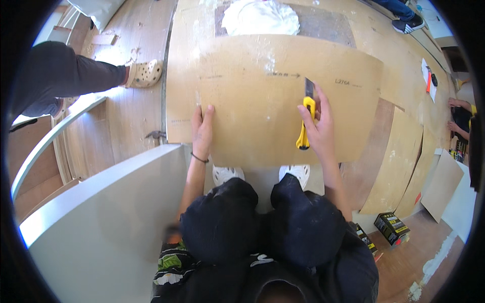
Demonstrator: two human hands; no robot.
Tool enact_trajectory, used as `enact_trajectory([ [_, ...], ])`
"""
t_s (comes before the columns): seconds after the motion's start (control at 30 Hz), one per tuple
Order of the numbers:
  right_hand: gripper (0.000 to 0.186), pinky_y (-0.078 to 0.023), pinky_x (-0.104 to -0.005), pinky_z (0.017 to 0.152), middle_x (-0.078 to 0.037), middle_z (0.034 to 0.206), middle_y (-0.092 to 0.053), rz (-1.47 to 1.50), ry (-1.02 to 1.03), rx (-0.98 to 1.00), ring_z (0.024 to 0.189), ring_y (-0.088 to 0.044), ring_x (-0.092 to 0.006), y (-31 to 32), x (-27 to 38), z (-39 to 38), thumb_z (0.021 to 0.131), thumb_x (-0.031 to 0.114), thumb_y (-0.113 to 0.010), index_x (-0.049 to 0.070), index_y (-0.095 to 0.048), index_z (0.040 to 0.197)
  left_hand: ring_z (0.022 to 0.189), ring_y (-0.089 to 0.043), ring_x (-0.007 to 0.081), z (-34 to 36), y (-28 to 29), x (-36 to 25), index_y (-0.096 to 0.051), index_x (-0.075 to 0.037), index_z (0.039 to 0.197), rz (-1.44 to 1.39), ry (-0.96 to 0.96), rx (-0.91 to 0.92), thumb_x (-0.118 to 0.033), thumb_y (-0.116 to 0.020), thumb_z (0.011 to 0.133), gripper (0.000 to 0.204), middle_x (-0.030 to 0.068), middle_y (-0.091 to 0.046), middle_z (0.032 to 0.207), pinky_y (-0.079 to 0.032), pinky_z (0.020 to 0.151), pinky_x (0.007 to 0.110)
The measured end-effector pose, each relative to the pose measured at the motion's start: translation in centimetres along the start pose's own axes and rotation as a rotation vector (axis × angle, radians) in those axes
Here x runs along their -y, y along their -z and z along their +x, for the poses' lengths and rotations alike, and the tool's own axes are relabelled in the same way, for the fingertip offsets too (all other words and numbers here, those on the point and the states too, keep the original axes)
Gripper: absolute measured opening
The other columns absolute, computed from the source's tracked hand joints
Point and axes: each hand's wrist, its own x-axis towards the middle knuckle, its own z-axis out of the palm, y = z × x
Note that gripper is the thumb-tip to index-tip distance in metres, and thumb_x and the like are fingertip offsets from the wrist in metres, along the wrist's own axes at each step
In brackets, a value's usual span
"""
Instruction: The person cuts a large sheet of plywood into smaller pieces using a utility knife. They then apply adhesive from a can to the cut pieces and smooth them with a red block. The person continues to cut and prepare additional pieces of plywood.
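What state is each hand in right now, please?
Left hand: touching the brown board; whether it grips cannot be told.
Right hand: holding the yellow utility knife.

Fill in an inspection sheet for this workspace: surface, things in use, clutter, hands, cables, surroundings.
Surface: floor covering, tan, with white smears.
Things in use: loose tan sheet; yellow utility knife, blade out.
Clutter: white bundle beyond the sheet; black box at lower right; hammer at left.
Hands: right hand holds the knife above the sheet; left hand at its left edge, grip unclear.
Cables: nothing seen.
Surroundings: beige clog on another person's foot at left; dark shoe at upper right; white panel at lower left.
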Motion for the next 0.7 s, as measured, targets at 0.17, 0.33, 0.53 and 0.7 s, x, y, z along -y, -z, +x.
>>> enact_trajectory([
  [0.17,0.043,-0.05,-0.0352,0.089,-0.011,0.113,-0.062,-0.228,0.165,0.161,0.1,-0.062,-0.0245,-0.7,-0.2,-0.2,0.097,0.016,-0.065,0.01,-0.055,0.139,0.118,-0.056,0.0232,0.2,0.1,0.1,-0.047,0.013,0.137,0.144,-0.02,-0.032,-0.041,-0.057,0.102,0.065,0.0205,-0.06,0.129,-0.043,0.101,0.032],
  [0.33,0.04,-0.05,-0.037,0.094,-0.014,0.121,-0.062,-0.302,0.179,0.207,0.107,-0.063,-0.0293,-0.7,-1.2,-0.5,0.098,0.014,-0.061,0.011,-0.056,0.138,0.117,-0.056,0.0173,0.0,0.4,0.1,-0.042,0.011,0.141,0.075,0.007,0.033,-0.039,-0.06,0.102,0.066,0.0148,-0.059,0.131,-0.045,0.098,0.028],
  [0.53,0.042,-0.05,-0.0396,0.089,-0.013,0.111,-0.059,-0.182,0.258,0.053,0.099,-0.062,-0.0285,-1.2,-2.0,-0.3,0.096,0.012,-0.06,0.016,-0.057,0.138,0.094,-0.058,0.016,1.9,-0.3,-1.8,-0.059,0.01,0.112,0.22,-0.147,0.019,-0.037,-0.062,0.1,0.048,0.0186,-0.067,0.096,-0.048,0.083,0.033],
  [0.7,0.039,-0.053,-0.0361,0.075,-0.01,0.106,-0.057,-0.41,0.34,0.04,0.088,-0.063,-0.023,-0.8,-1.7,2.3,0.094,0.013,-0.063,0.016,-0.063,0.133,0.087,-0.063,0.0303,10.4,-3.0,-6.7,-0.061,0.01,0.104,0.488,-0.472,-0.053,-0.04,-0.066,0.094,0.051,0.0278,-0.067,0.093,-0.049,0.08,0.041],
])
